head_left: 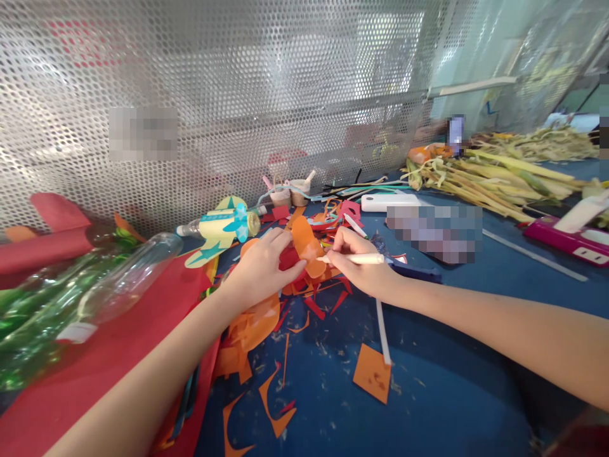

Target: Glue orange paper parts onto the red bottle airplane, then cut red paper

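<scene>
My left hand (266, 263) grips the left edge of a rounded orange paper cutout (307, 238), thumb near its lower part and fingers bent by its upper side. My right hand (359, 263) is closed around a cream-coloured marker (364, 258), whose tip meets the cutout's right side. Beneath both hands spreads a pile of red and orange paper scraps (316, 304). More rounded orange paper pieces (259, 324) lie under my left wrist. Beside my right hand is a dark blue-handled tool (416, 271), its near end partly covered.
Plastic bottles (133, 273) lie on red paper (118, 368) at left, near a bottle decorated as a rocket (228, 225). White glue sticks (382, 330), a white glue gun (390, 202), a purple power strip (566, 240) and dried husks (499, 181) are rightward. A perforated metal screen (214, 95) stands behind.
</scene>
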